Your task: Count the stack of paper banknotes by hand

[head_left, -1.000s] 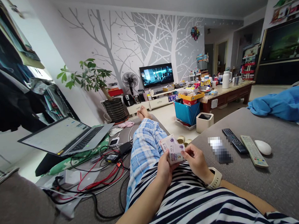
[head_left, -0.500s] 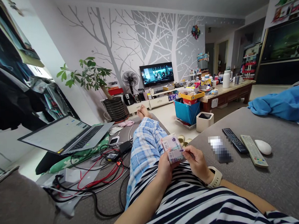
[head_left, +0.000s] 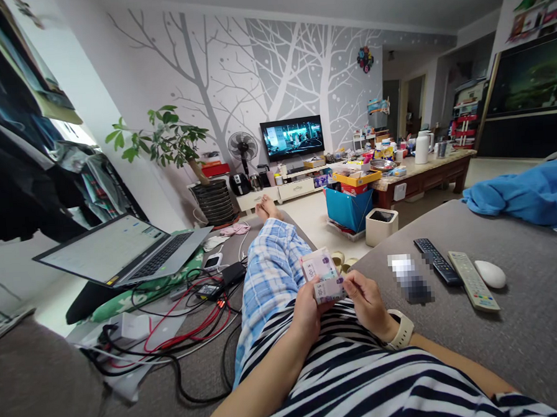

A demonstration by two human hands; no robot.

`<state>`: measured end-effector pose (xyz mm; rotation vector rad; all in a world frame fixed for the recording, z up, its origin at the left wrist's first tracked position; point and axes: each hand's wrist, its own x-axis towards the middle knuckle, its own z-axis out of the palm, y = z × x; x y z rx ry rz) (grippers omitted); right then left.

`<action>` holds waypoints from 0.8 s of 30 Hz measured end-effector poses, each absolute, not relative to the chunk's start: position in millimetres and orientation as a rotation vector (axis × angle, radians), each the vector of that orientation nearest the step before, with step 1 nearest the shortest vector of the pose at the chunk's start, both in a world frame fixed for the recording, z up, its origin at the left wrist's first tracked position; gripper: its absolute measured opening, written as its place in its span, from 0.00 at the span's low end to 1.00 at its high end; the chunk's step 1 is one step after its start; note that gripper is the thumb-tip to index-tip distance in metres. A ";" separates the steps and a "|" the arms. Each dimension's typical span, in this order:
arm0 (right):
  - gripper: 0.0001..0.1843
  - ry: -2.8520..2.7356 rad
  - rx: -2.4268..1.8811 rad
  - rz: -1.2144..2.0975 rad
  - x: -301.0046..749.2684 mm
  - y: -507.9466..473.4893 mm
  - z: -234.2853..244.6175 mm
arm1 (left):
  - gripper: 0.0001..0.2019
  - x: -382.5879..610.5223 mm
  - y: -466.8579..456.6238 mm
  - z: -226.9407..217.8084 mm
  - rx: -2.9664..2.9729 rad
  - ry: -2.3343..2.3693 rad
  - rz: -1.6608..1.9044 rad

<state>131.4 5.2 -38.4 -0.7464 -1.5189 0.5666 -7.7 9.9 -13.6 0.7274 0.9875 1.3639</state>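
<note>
I lie on a grey sofa [head_left: 523, 345] in a striped top and blue checked trousers. My left hand [head_left: 307, 316] is closed round a stack of purple and white banknotes [head_left: 322, 274], held upright over my lap. My right hand [head_left: 367, 300], with a pale watch on its wrist, pinches the lower right edge of the front notes with thumb and fingers. Both hands touch the stack.
Left of my legs lie an open laptop [head_left: 122, 251] on a green cushion and tangled red and black cables [head_left: 182, 328]. On the sofa to my right rest two remotes [head_left: 454, 271], a white mouse [head_left: 490, 274] and a blue blanket [head_left: 525, 195]. A cluttered coffee table [head_left: 421, 170] and TV [head_left: 292, 137] stand ahead.
My right hand has slid a front note down and folded it over against the stack; the note with the "5" no longer shows. The stack has stayed over my lap.
</note>
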 end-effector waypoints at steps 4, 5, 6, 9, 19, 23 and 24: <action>0.20 -1.513 -0.733 0.581 131.6 5.9 -40.0 | 0.14 -7.7 8.9 -13.0 0.732 0.972 1.359; 0.20 -1.514 -0.730 0.586 131.6 6.1 -40.2 | 0.14 -7.8 8.6 -12.8 0.736 0.967 1.355; 0.20 -1.514 -0.728 0.592 131.6 6.1 -40.2 | 0.14 -7.7 8.3 -12.6 0.736 0.968 1.353; 0.21 -1.509 -0.713 0.607 131.6 5.0 -38.8 | 0.13 -6.9 8.2 -12.3 0.736 0.969 1.344; 0.20 -1.455 -0.663 0.702 131.2 6.0 -40.4 | 0.10 -3.5 15.9 -18.5 0.667 0.845 1.412; 0.17 -1.360 -0.779 0.688 131.2 14.9 -44.5 | 0.12 -3.0 14.4 -17.5 0.663 0.847 1.402; 0.16 -1.328 -0.797 0.695 131.0 17.3 -45.2 | 0.12 -2.8 14.0 -17.0 0.662 0.839 1.389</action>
